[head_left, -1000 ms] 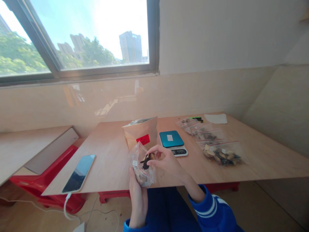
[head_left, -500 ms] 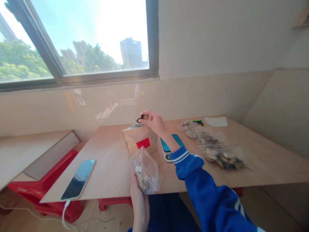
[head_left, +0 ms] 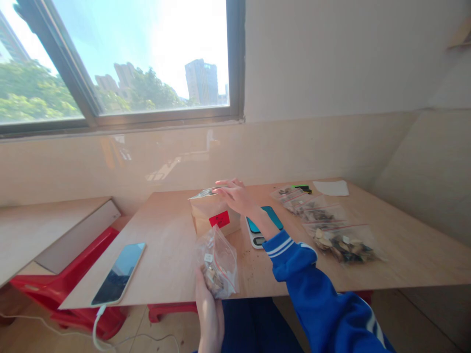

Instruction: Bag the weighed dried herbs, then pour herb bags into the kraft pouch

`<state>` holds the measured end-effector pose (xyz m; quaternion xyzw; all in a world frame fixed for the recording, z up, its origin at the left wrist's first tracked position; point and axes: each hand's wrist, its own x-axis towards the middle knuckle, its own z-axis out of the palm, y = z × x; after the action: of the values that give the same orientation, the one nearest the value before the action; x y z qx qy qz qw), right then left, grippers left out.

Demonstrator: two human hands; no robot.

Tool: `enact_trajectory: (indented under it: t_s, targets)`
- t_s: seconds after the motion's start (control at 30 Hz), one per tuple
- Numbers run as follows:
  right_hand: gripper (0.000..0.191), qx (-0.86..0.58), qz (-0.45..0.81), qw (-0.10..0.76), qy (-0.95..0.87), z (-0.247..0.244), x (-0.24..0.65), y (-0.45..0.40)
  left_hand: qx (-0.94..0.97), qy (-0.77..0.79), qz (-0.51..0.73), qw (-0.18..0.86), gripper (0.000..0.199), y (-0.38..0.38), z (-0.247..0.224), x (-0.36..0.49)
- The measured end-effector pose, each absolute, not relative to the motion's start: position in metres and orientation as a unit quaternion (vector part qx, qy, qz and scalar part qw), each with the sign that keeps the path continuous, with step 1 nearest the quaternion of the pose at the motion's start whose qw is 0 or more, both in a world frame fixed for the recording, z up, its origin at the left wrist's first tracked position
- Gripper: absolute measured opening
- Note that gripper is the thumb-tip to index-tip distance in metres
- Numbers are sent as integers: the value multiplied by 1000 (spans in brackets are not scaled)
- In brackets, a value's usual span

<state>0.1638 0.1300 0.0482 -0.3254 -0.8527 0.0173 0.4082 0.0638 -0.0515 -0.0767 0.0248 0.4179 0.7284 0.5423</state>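
Note:
My left hand (head_left: 210, 309) is closed around the lower left side of a clear zip-lock bag (head_left: 225, 262). Dried slices and a small white label show inside it, at the table's near edge. Behind it stands a brown paper bag (head_left: 200, 215) with a red label (head_left: 219, 219) and a silvery inner lining at its mouth. At the right side of that mouth is my right hand (head_left: 235, 195), its fingers stretched out over the rim and nothing visible in them. The fingertips are partly hidden. Under the right wrist lies a kitchen scale (head_left: 272, 215) with a blue top.
Several zip-lock bags of dried pieces (head_left: 344, 242) lie in a row at the right. Beyond them are a black-and-green pen-like item (head_left: 303, 189) and a white paper sheet (head_left: 331, 188). A phone (head_left: 119, 274) with a charging cable lies left, near a red stool (head_left: 73, 284).
My right hand has lowered to the paper bag's mouth and its fingers have straightened. The dark dried slice it pinched is out of sight. My left hand has shifted slightly left with the zip-lock bag.

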Motion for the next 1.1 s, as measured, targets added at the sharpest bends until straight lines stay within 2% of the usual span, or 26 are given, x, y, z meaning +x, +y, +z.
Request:
enact_trajectory:
  t_s: [0.07, 0.17, 0.27, 0.37, 0.43, 0.53, 0.7, 0.8, 0.97, 1.1]
  targets:
    - [32, -329, 13, 414, -849, 51, 165, 122, 34, 405, 735, 543, 35, -52, -79, 63]
    - [31, -336, 40, 483, -808, 54, 171, 96, 24, 385, 768, 511, 26, -54, -87, 62]
    - [27, -315, 183, 543, -757, 43, 183, 58, 38, 366, 785, 498, 24, -54, -90, 60]
    - [25, -308, 340, 497, -737, 13, 195, 21, 101, 335, 754, 556, 33, -55, -85, 62]
    - [22, -325, 383, 463, -731, -12, 200, 3, 126, 331, 733, 581, 41, -57, -80, 64]
    - [17, -345, 427, 456, -701, -42, 202, -12, 157, 343, 717, 587, 47, -59, -77, 68]
    - [50, -338, 514, 424, -664, -56, 204, -24, 164, 395, 715, 553, 52, -57, -88, 75]
    - [60, -334, 572, 410, -627, -56, 206, -27, 201, 410, 699, 551, 47, -58, -91, 78]
    - [59, -347, 584, 451, -578, -57, 207, -27, 236, 426, 676, 553, 42, -63, -84, 82]
    - [48, -366, 552, 461, -591, -57, 212, -31, 219, 409, 676, 572, 42, -66, -81, 87]
